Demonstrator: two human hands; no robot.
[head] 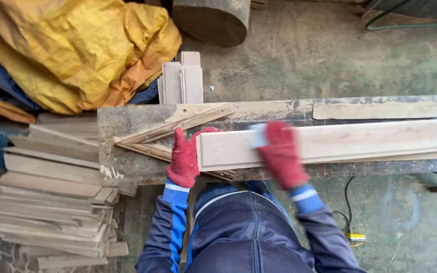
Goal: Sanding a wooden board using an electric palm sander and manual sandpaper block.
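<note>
Bracing the long pale moulded wooden board (330, 141) flat on the worn counter (127, 126), the red-gloved left hand (184, 157) grips its end; the blurred right hand (281, 154) clasps a small pale block (258, 135). Judged risk: loose offcut strips (168, 132) snagging.

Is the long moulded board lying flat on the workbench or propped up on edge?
Flat. The long board rests broad face up along the workbench, left hand at its end, right hand on top.
</note>
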